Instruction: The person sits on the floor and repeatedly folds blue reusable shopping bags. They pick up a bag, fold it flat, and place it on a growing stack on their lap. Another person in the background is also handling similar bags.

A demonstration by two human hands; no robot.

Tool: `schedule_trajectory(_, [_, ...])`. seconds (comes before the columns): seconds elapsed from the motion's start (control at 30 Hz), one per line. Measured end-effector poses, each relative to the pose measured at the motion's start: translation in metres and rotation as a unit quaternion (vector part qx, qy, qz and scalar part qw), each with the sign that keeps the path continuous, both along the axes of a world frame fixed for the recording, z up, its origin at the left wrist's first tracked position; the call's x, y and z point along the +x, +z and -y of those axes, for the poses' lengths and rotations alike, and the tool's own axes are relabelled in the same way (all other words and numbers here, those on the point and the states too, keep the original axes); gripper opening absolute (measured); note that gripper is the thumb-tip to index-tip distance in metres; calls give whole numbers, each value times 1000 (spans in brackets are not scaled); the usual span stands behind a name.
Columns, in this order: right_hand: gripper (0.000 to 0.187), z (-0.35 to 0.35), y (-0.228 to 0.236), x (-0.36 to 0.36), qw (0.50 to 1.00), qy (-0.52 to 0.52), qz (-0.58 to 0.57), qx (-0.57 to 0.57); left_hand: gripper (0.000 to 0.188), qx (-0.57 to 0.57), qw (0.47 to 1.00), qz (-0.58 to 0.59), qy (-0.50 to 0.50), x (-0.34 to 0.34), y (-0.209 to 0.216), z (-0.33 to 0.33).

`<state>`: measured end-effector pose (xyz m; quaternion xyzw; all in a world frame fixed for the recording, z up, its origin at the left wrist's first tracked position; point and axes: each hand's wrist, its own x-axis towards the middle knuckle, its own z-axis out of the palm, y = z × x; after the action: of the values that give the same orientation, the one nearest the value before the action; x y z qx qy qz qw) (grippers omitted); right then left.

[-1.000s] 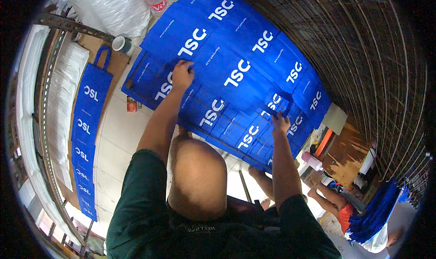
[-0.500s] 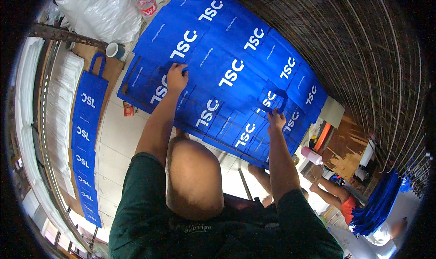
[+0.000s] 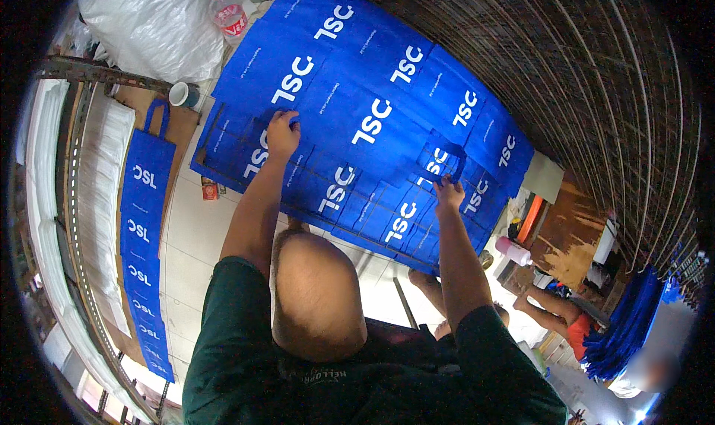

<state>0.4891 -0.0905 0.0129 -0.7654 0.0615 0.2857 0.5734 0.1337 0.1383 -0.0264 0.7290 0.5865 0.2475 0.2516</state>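
My left hand (image 3: 283, 133) curled over blue printed bags (image 3: 342, 138), right hand (image 3: 450, 192) toward their right end, handle loop (image 3: 462, 160) at its fingers (image 3: 447, 183), both grips unclear to me

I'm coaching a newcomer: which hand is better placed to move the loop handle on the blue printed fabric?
Likely the right hand: it appears to touch the loop handle. The left hand is farther off, over the left part of the blue printed fabric.

Repeats 3 large white letters on blue bags (image 3: 406, 119) under left hand (image 3: 283, 134) and right hand (image 3: 449, 192), and on overlapped bags (image 3: 147, 250) leftward; shows lettering on red-labelled bottle (image 3: 229, 14) beyond left hand, dark shirt (image 3: 357, 394) nearer.
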Motion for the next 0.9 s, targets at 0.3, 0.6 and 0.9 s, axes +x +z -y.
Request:
schedule_trajectory(0.3, [68,43,-8,-5,995,-27,-9,-100,31,96,993,-37,64,-8,30,17])
schedule_trajectory(0.6, [55,205,137,28,962,163,205,-80,20,96,982,163,15,-63,89,117])
schedule_trajectory(0.9, [26,302,533,143,554,-71,820,-124,20,-4,987,162,17,-85,193,155])
